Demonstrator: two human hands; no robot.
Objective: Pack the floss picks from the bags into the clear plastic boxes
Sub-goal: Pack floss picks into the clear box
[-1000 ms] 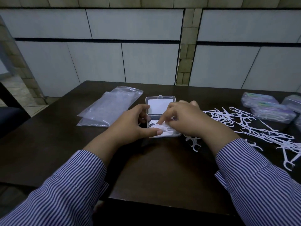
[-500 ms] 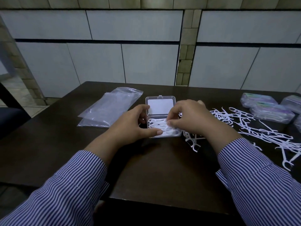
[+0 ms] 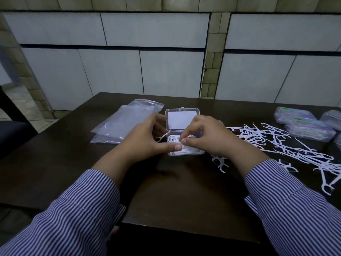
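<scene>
Seen from the head camera, a person in a blue-and-white striped shirt works at a dark table set against a pale panelled wall. At the centre sits a small clear plastic box, its hinged lid standing open toward the wall and its tray holding a loose tangle of white floss picks. The left hand curls around the box's left side, thumb laid along the near rim and fingers behind the far corner, holding it steady; a single pick sticks out over the left wall just beside that hand. The right hand hovers over the tray with thumb and forefinger pinched together on picks inside the box, the other fingers curled. To the right of the box, a large scatter of loose floss picks spreads across the tabletop, with a few strays lying just beside the right wrist. Left of the box, two flat clear plastic bags lie overlapped; whether anything remains in them cannot be told. At the far right edge of the table, several closed clear boxes with purple-and-green labels sit grouped together, their contents too dim to make out.
</scene>
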